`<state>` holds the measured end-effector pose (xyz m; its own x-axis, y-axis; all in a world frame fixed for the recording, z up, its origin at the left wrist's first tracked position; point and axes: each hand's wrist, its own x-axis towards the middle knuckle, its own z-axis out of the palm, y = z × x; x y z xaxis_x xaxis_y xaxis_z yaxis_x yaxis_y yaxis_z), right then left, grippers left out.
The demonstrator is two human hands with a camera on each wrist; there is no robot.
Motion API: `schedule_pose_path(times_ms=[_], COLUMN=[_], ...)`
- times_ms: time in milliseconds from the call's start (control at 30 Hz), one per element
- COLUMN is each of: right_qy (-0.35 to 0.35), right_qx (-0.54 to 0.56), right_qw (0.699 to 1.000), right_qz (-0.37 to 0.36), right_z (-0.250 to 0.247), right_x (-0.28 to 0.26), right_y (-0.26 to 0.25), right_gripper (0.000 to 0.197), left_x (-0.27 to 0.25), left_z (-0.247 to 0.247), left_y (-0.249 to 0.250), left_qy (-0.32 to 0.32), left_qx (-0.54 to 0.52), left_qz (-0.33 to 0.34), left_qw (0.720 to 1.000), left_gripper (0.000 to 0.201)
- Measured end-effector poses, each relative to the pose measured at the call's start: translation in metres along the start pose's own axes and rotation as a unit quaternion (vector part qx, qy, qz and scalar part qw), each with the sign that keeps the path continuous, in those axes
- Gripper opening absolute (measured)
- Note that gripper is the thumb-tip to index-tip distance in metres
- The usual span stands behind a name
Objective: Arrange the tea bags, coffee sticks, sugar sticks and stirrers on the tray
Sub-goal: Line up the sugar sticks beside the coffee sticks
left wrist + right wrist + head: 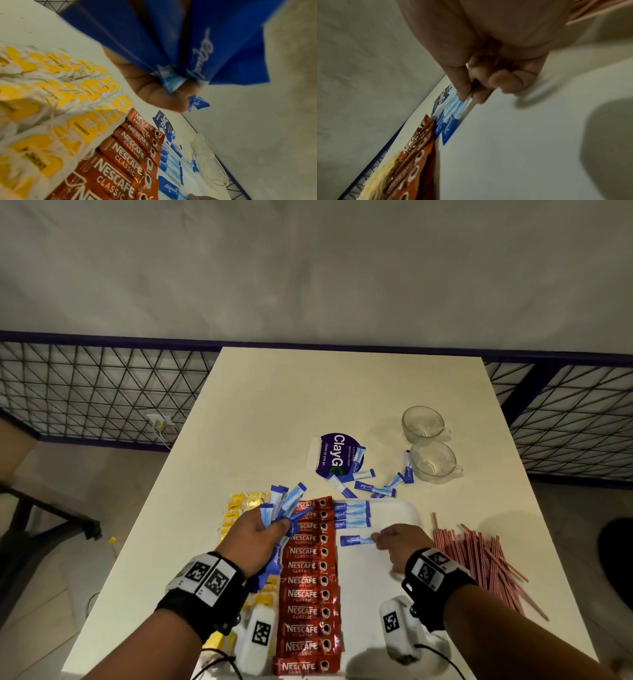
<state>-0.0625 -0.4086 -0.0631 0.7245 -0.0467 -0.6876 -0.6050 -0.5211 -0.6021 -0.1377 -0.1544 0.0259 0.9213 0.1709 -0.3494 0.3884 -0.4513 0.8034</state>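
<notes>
A white tray (407,510) lies near me on the table. Red Nescafe coffee sticks (308,580) run down its middle in a column, with yellow-tagged tea bags (239,508) to their left. Three blue sugar sticks (352,514) lie in a row right of the coffee. My left hand (263,537) grips a fanned bunch of blue sugar sticks (197,44) over the coffee column. My right hand (394,541) pinches the end of one blue sugar stick (354,540), which lies on the tray below the row; the pinch shows in the right wrist view (467,97). Red-striped stirrers (486,559) lie in a heap on the table right of the tray.
Loose blue sugar sticks (373,484) lie scattered beyond the tray, some on a purple ClayGo card (334,455). Two glass cups (433,462) stand at the back right. A wire fence (85,392) runs behind the table's far edge.
</notes>
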Motion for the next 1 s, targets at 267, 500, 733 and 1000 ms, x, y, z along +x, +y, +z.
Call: schedule_pose_path(times_ms=[267,500,733,1000], right_qy=[0.051,0.059,0.064,0.064], right_qx=[-0.168,-0.198,-0.217,-0.254], right_qw=[0.984,0.978,0.973,0.964], right_qz=[-0.042,-0.037,-0.036,-0.039], right_z=[0.012,0.013,0.014,0.016], right_x=[0.006,0.008,0.011,0.013], right_y=[-0.008,-0.014,-0.018,-0.019], right_gripper=[0.028,0.031,0.032,0.036], left_x=[-0.001,0.001,0.001,0.000], left_z=[-0.003,-0.007,-0.007,-0.008], left_y=[-0.012,-0.020,-0.021,-0.023], left_qy=[0.003,0.004,0.004,0.008], left_qx=[0.004,-0.014,-0.038,-0.043], left_qz=[-0.001,-0.019,-0.025,-0.033], left_qw=[1.000,1.000,0.999,0.999], left_gripper=[0.019,0.028,0.038,0.040])
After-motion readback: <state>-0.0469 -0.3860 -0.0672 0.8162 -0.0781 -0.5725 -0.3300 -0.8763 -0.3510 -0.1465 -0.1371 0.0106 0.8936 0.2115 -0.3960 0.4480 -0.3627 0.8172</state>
